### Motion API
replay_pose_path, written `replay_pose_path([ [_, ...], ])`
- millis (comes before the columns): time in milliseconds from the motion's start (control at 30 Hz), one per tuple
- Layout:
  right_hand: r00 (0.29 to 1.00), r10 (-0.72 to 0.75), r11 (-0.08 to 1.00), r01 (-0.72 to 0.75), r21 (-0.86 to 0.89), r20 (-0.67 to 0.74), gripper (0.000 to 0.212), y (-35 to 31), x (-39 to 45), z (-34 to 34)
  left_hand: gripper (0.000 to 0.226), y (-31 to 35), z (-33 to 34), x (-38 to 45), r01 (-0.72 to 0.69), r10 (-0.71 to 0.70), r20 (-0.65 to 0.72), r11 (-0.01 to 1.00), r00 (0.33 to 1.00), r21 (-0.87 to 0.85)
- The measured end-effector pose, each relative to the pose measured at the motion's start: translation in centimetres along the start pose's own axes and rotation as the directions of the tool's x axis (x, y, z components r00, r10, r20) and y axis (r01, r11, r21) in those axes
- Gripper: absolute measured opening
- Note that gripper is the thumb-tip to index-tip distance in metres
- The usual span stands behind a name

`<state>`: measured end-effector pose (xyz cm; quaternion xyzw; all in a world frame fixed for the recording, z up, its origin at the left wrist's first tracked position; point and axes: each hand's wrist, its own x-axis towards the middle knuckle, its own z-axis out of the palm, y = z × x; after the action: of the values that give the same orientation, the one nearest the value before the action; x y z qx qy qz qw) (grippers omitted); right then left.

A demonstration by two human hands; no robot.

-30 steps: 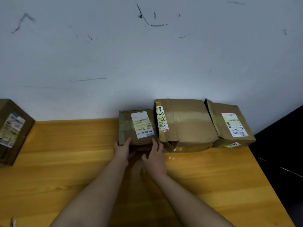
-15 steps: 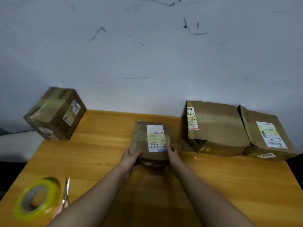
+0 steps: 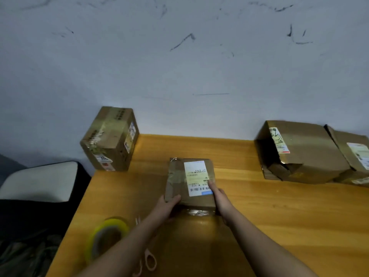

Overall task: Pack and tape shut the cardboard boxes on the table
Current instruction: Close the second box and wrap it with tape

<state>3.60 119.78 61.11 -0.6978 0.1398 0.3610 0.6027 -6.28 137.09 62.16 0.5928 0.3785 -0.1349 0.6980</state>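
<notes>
A small taped cardboard box with a white shipping label lies flat in the middle of the wooden table. My left hand grips its near left corner. My right hand holds its right side, with the fingers lying over the label. A roll of yellow-green tape stands at the near left, and pink-handled scissors lie beside it, partly under my left forearm.
A taller taped box stands at the table's far left corner against the wall. Two larger boxes, one torn at its corner and one labelled, sit at the far right. A white chair cushion is left of the table.
The small box has been pulled away from the two large boxes, leftward and toward me, with both hands on it. My view has swung left, bringing the tape and scissors fully in.
</notes>
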Motion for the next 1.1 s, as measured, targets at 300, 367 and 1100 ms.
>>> replay_pose_path([
  [300,0.998,0.043,0.993,-0.047,0.109,0.038,0.04,2.9,-2.3,8.2,0.047,0.4,-8.4,-3.0,-0.198,0.178,0.101,0.95,0.979,0.241],
  [367,0.998,0.047,0.992,-0.052,0.114,0.049,0.041,2.8,-3.2,9.5,0.044,0.3,-9.3,-3.6,-0.263,0.252,0.076,0.931,0.965,0.254],
  [1100,0.973,-0.032,0.998,0.019,0.062,0.23,0.053,0.8,-8.9,9.8,0.025,-0.2,-2.1,-6.5,-0.359,0.538,0.591,-0.479,0.601,0.801],
])
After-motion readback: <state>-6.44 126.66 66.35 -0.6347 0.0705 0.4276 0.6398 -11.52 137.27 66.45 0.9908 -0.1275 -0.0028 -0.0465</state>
